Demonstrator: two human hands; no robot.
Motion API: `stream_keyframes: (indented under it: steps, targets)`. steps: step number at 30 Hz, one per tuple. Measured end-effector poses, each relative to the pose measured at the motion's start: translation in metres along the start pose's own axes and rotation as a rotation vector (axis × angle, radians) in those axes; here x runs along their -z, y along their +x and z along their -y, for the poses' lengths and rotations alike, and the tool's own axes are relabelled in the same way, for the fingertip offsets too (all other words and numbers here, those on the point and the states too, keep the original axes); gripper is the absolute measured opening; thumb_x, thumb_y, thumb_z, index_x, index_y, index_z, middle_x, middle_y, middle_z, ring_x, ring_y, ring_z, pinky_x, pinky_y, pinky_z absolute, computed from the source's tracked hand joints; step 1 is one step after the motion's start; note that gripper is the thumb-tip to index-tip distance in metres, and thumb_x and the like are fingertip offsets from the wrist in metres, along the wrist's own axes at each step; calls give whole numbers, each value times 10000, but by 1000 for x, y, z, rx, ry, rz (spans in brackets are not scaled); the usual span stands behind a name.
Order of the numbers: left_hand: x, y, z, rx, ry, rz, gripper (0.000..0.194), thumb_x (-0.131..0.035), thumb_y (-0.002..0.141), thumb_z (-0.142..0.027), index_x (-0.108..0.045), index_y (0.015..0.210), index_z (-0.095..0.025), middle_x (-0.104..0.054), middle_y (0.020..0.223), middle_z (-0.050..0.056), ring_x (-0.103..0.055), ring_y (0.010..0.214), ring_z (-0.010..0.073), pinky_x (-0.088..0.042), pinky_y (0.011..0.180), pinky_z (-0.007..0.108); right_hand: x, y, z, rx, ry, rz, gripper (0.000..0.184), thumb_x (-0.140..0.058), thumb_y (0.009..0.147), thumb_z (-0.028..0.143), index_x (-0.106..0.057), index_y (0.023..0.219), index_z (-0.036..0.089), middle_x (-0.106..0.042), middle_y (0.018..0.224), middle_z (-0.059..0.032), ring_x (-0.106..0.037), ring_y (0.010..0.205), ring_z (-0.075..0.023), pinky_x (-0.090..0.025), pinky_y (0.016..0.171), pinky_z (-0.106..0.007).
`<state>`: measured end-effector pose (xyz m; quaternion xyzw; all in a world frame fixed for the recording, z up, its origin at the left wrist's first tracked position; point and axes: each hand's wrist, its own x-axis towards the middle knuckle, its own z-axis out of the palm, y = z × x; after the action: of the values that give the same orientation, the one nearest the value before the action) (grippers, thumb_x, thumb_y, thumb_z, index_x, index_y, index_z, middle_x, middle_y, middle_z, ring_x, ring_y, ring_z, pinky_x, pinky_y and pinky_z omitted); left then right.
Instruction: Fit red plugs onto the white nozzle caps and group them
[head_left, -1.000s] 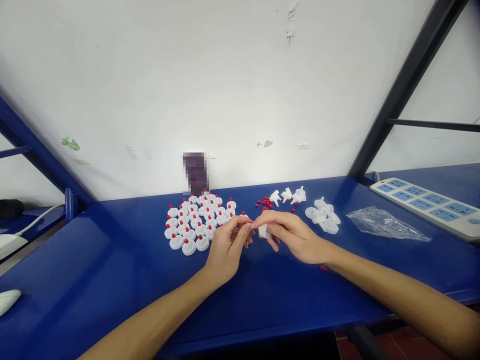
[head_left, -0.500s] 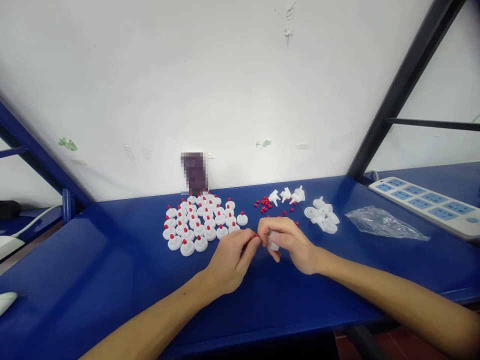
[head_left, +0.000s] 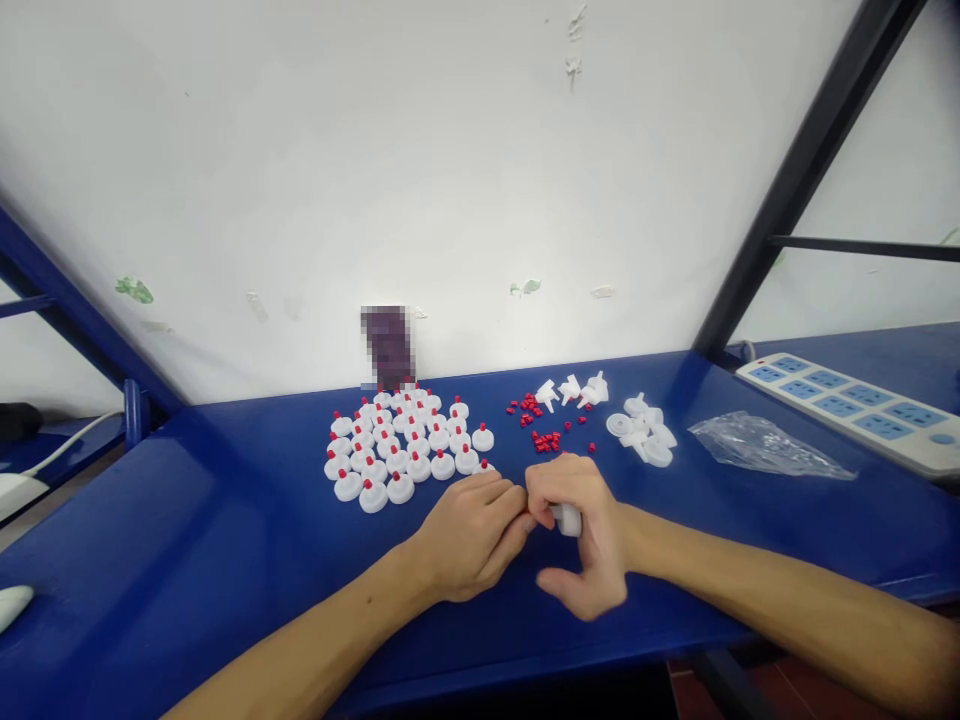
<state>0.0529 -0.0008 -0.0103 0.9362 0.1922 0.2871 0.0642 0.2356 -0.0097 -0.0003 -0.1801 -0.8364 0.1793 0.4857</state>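
Observation:
My left hand (head_left: 474,536) is closed in a pinch, its thumb and fingertips meeting the fingers of my right hand. The small red cap that showed at its fingertips a moment earlier is hidden now. My right hand (head_left: 589,530) curls its fingers around a white plastic cap (head_left: 570,520), while its thumb stands away below. To the left stand many white caps (head_left: 401,488) with red tips, grouped upright. Behind my right hand lie loose small red caps (head_left: 546,441).
Several white spouted pieces (head_left: 598,388) and a pile of white discs (head_left: 658,450) lie at the right back. Beyond are a clear plastic bag (head_left: 765,445) and a power strip (head_left: 855,405). The blue table (head_left: 247,560) meets a white wall.
Both hands have come slightly nearer to me. My right hand has turned, and its thumb has swung down off the white cap. The red cap at my left fingertips is no longer visible.

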Motion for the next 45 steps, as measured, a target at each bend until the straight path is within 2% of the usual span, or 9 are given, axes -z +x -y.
stream_keyframes:
  steps: [6, 14, 19, 22, 26, 31, 35, 41, 45]
  targets:
    - [-2, -2, 0, 36, -58, 14, 254, -283, 1027, -243, -518, 972, -165, -649, 856, 102, -581, 748, 224, -466, 698, 341, 6, 4, 0, -31, 55, 158, 103, -505, 795, 266, -412, 819, 228, -394, 611, 56, -344, 491, -118, -280, 485, -254]
    - [-5, -1, -2, 275, -160, 20, 303, -260, 1038, -268, -514, 900, -177, -598, 785, 59, -545, 671, 188, -450, 650, 311, 21, 12, -1, -165, -19, 329, 163, -355, 1002, 289, -456, 913, 198, -487, 687, 27, -438, 572, -125, -332, 562, -254]
    - [-4, 1, -4, 299, -192, 20, 292, -274, 1020, -267, -516, 885, -176, -600, 808, 61, -548, 683, 186, -440, 658, 315, 14, 12, -2, -120, -130, 221, 180, -390, 988, 328, -494, 983, 181, -546, 726, 3, -471, 604, -142, -378, 587, -270]
    - [-3, 4, -9, 287, -216, -3, 191, -394, 954, -280, -500, 828, -184, -590, 777, 44, -533, 658, 178, -428, 630, 305, 10, 12, -3, -55, -160, 188, 266, -376, 978, 351, -550, 1036, 159, -606, 861, -74, -528, 717, -182, -441, 656, -314]
    - [-5, 7, -13, 315, -269, -64, 106, -551, 792, -285, -531, 769, -183, -555, 674, 4, -495, 573, 150, -386, 548, 273, 8, 11, -4, -13, -124, 200, 274, -394, 945, 309, -601, 1018, 145, -616, 817, -85, -543, 713, -197, -469, 643, -327]
    - [-4, 10, -14, 298, -345, -60, 269, -695, 660, -417, -595, 758, -188, -572, 640, -12, -519, 572, 162, -423, 571, 284, 4, 9, -3, 26, -69, 105, 300, -422, 922, 297, -619, 1078, 132, -634, 865, -103, -564, 735, -205, -494, 628, -332]
    - [-6, 15, -14, 369, -474, -40, 283, -735, 663, -429, -625, 752, -184, -602, 679, -9, -542, 614, 162, -425, 574, 263, 1, 7, -5, -25, -50, 66, 285, -415, 943, 301, -638, 1030, 146, -640, 851, -94, -570, 732, -201, -492, 653, -339]
    - [-15, 15, -17, 426, -425, -125, 419, -741, 675, -546, -582, 647, -159, -384, 509, -63, -313, 462, 81, -229, 444, 227, -1, 4, -2, -59, 40, -51, 311, -366, 978, 293, -642, 943, 154, -609, 757, -71, -549, 666, -186, -466, 623, -331]
    - [-14, 13, -20, 420, -391, -94, 458, -711, 712, -603, -638, 792, -158, -584, 622, -12, -527, 544, 149, -378, 504, 248, -2, 6, 0, -57, 2, -56, 319, -339, 980, 262, -627, 885, 160, -616, 769, -75, -564, 690, -188, -481, 649, -334]
